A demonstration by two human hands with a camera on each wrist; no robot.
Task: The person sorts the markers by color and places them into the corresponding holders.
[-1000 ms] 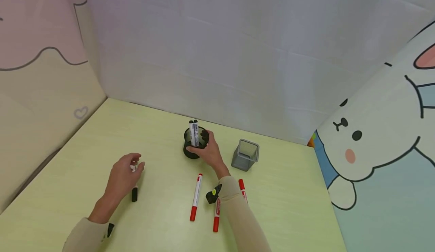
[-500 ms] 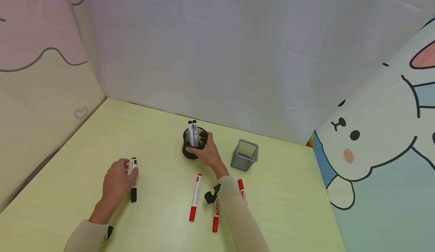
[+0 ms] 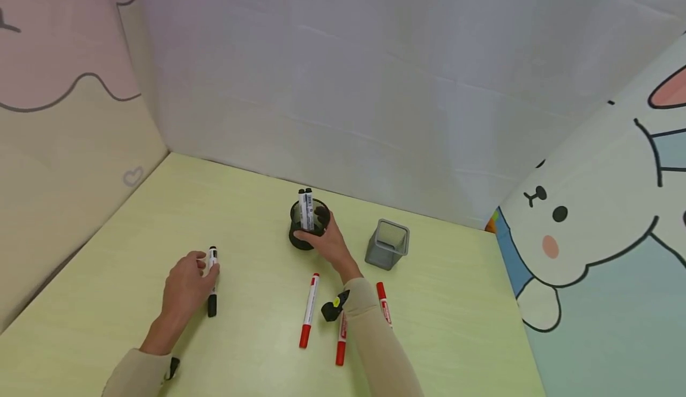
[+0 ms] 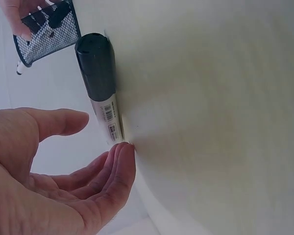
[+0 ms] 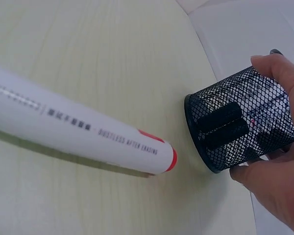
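A black-capped marker [image 3: 212,305] lies on the table beside my left hand [image 3: 184,287]. In the left wrist view my left hand [image 4: 63,171] has thumb and fingers parted around the marker [image 4: 99,73], with a gap at the thumb; whether the fingertips touch it I cannot tell. My right hand [image 3: 332,245] grips the round black mesh holder [image 3: 301,239], thumb at the near side of its rim. Two white markers with black ends [image 3: 306,209] stand in it. The right wrist view shows the holder [image 5: 240,122] held between thumb and fingers of my right hand [image 5: 279,171].
A square grey mesh holder [image 3: 386,245] stands right of the round one. Three red-capped markers lie on the table: one left of my right forearm [image 3: 309,310], one partly under the sleeve [image 3: 341,346], one to its right [image 3: 383,302]. A wall rises behind the table.
My left hand has drawn back slightly to the left from the black-capped marker, leaving more of it uncovered. The marker still lies in place, and my right hand keeps its grip on the holder.
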